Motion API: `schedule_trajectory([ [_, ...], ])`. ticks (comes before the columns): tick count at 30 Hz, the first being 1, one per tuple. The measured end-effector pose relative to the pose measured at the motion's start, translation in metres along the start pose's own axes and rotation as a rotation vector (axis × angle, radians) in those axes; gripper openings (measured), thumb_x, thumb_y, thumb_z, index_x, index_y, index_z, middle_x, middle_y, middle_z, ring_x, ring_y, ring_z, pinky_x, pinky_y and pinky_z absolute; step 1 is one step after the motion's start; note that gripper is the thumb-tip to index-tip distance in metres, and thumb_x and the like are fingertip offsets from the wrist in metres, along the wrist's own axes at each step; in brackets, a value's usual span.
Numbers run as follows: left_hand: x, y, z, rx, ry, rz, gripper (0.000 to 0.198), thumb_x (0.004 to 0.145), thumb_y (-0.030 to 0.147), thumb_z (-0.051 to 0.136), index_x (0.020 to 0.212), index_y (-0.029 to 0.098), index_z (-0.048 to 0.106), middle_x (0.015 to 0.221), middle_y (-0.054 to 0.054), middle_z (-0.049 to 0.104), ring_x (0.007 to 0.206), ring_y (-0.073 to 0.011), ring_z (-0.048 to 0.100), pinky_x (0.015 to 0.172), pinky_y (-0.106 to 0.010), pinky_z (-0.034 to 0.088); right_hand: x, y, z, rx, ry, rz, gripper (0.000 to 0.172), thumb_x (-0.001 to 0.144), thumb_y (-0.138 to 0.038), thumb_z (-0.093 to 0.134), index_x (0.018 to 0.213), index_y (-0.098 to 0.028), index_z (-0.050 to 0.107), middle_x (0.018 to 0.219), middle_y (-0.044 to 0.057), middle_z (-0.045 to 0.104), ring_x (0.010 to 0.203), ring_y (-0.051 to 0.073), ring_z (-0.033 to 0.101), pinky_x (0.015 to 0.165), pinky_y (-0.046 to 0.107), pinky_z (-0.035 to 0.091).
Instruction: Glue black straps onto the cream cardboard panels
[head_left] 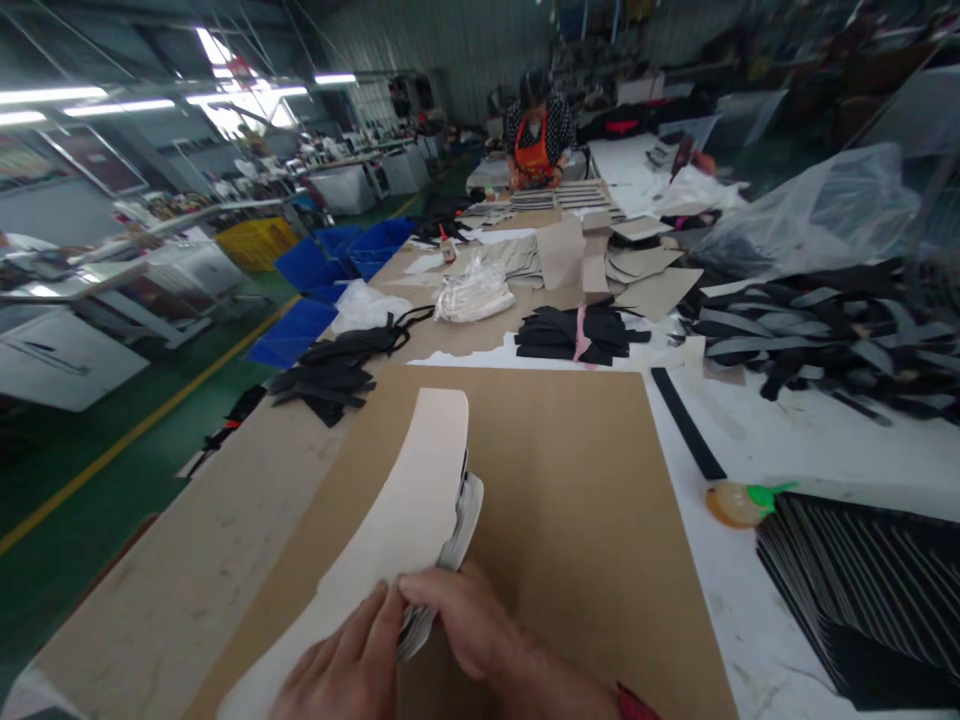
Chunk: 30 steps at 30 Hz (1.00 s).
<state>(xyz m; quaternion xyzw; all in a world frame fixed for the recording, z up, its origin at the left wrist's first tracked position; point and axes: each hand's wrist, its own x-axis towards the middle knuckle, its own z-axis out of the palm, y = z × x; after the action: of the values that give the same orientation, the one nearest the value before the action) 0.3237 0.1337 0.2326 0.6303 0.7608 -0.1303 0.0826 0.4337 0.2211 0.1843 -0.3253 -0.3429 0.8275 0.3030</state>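
"Where's that stack of pale curved pieces (420, 490)?"

"Low over the brown board (577, 500), slanting away from the worker. The lower pieces poke out on the right, so the edges look uneven."

"And the hands?"

"The left hand (345, 650) lies across the top, fingers together; its thumb is hidden, so I can't tell whether it grips underneath. The right hand (461, 605) is closed on the right edge, thumb on top, fingers out of sight."

"How would you handle it?"

"I'd press lightly with the left and ease the edges level with the right, since a hard squeeze could crease the thin pieces. The board gives room on the right; the squeeze bottle (735, 505) and black stack (870, 610) sit well apart on the counter (180, 560)."
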Motion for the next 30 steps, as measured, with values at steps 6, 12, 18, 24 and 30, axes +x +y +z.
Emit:
schedule_trajectory([
  [6,0.028,0.061,0.059,-0.285,-0.406,0.068,0.073,0.077,0.010,0.058,0.148,0.009,0.038,0.153,-0.017,0.040,0.136,-0.0275,0.046,0.113,-0.034,0.040,0.047,0.029,-0.091,-0.651,0.431,0.044,0.033,0.067,-0.024,0.054,0.096,-0.017,0.069,0.104,0.012,0.070,0.097,0.026,0.065,0.088,0.038,0.049],
  [12,0.038,0.007,0.111,-0.554,0.202,0.041,0.039,0.099,0.026,0.034,0.127,0.019,0.059,0.135,-0.010,0.060,0.129,-0.0186,0.052,0.115,-0.035,0.039,0.032,0.029,-0.167,-0.851,0.586,0.027,0.045,0.081,-0.040,0.042,0.113,-0.014,0.060,0.115,0.017,0.067,0.106,0.028,0.063,0.095,0.041,0.045],
  [18,0.081,-0.042,0.173,-0.415,0.451,0.138,0.066,0.093,0.038,0.052,0.152,0.018,0.028,0.157,-0.013,0.036,0.147,-0.0293,0.027,0.116,-0.052,0.035,0.058,0.018,-0.148,-0.948,0.382,-0.025,0.039,0.087,-0.054,0.041,0.077,-0.023,0.061,0.072,0.001,0.069,0.068,0.018,0.064,0.066,0.028,0.046],
  [24,0.079,-0.038,0.195,-0.338,0.452,0.135,0.066,0.094,0.033,0.052,0.154,0.025,0.025,0.160,-0.008,0.029,0.148,-0.0273,0.026,0.116,-0.050,0.036,0.141,0.007,-0.117,-1.106,0.360,-0.187,0.038,0.090,-0.032,0.039,0.113,-0.018,0.066,0.123,0.011,0.065,0.117,0.022,0.055,0.100,0.031,0.038],
  [30,0.082,-0.045,0.200,-0.275,0.458,0.127,0.066,0.092,0.033,0.054,0.153,0.026,0.028,0.159,-0.008,0.033,0.145,-0.0278,0.032,0.113,-0.050,0.041,0.208,0.013,-0.091,-1.214,0.281,-0.217,0.028,0.082,-0.029,0.059,0.099,-0.011,0.071,0.118,0.022,0.063,0.119,0.031,0.050,0.108,0.043,0.028],
])
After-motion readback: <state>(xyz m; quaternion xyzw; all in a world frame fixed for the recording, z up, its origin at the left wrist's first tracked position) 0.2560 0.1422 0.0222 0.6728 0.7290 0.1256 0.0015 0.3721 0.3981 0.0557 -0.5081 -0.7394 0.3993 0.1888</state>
